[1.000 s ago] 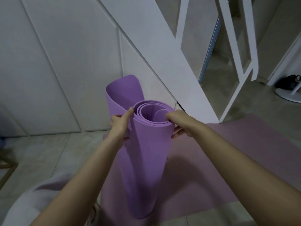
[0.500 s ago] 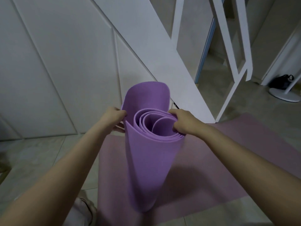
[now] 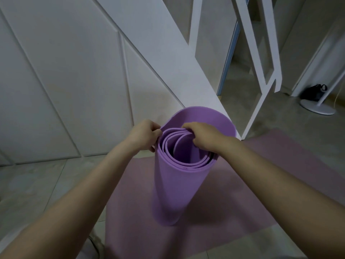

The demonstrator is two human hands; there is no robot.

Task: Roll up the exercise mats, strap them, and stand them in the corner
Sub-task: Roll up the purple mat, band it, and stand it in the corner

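We face a white panelled wall above a pale tiled floor. A flat pink foam exercise mat lies unrolled on that floor. On it stands a purple foam exercise mat, wound into a loose tube. Its long axis is near vertical, the lower end rests on the pink mat, and the open upper end faces us. At the far side the outermost layer stands clear of the coils as a free flap. No strap is visible. A black bag sits on the floor at far right; its contents cannot be seen. The tube's hollow core holds nothing we can see.

The left grip pinches the top edge of the outer layer at the tube's left side. The right grip curls its fingers over the top edges of the inner coils at the right side. Both grips sit at the upper end, equally near, with the tube body running straight down from them.

We judge the step in hand to be tightening the roll. The next move requires winding about the vertical axis, with the inner coils turned against the held outer layer. Strapping and corner placement are not yet done.
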